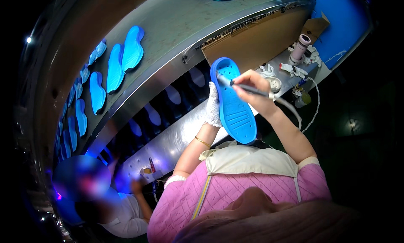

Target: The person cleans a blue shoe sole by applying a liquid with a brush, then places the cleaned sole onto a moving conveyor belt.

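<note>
A bright blue shoe sole (pixel 236 112) is held up in front of me, its holed and grooved inner face toward me. My left hand (pixel 213 106), in a white glove, grips it along its left edge; the fingers behind the sole are hidden. In my bare right hand (pixel 254 84) is a brush with a dark handle (pixel 257 91), pinched between thumb and fingers. Its pale, motion-blurred bristles lie at the upper left part of the sole, near the rim and the small holes.
Several blue soles (pixel 133 48) lie on the dark conveyor belt (pixel 168 22) at left and top. Cardboard (pixel 256 43) stands along its metal edge. At right, a pink bottle (pixel 301 47), white gloves (pixel 293 69) and a small pale bowl (pixel 274 84) rest on a bench. Another person (pixel 126 215) works at lower left.
</note>
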A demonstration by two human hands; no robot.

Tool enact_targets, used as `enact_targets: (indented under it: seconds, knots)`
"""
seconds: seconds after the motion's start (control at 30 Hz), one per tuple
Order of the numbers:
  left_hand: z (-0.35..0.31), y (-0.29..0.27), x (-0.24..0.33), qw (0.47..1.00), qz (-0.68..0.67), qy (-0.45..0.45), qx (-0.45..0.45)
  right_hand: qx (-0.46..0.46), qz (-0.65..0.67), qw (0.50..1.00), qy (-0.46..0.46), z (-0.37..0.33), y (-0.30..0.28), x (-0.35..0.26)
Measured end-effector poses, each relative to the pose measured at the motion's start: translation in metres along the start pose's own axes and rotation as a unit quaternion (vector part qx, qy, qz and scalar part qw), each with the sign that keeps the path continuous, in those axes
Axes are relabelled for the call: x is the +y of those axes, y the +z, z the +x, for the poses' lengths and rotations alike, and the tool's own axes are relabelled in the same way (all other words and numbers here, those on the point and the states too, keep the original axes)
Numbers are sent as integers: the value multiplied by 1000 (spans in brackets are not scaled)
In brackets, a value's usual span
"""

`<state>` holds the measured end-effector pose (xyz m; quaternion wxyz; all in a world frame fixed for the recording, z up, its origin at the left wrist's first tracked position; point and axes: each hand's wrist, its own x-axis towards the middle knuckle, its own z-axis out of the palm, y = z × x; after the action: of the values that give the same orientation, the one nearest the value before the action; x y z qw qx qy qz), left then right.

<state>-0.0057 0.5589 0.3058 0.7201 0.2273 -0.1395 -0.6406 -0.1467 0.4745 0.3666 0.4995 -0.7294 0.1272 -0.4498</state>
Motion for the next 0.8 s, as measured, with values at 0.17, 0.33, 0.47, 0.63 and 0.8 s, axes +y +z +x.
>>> enact_targets:
  seconds: [0.17, 0.33, 0.47, 0.63, 0.8]
  knots:
    - [-2, -4, 5, 1000, -10, 27, -3, -38, 90, 995, 22, -12, -2, -11]
    - [7, -6, 8, 996, -22, 42, -70, -67, -98, 991, -64, -12, 2, -13]
    - [9, -7, 15, 994, -29, 50, -87, -6, -36, 999, -7, -22, 8, -16]
    - [5, -9, 28, 996, -27, 68, -57, -121, -110, 986, -44, -29, 11, -22]
    - [4, -13, 37, 994, -32, 71, -78, -72, -125, 990, 1, -36, 15, -23]
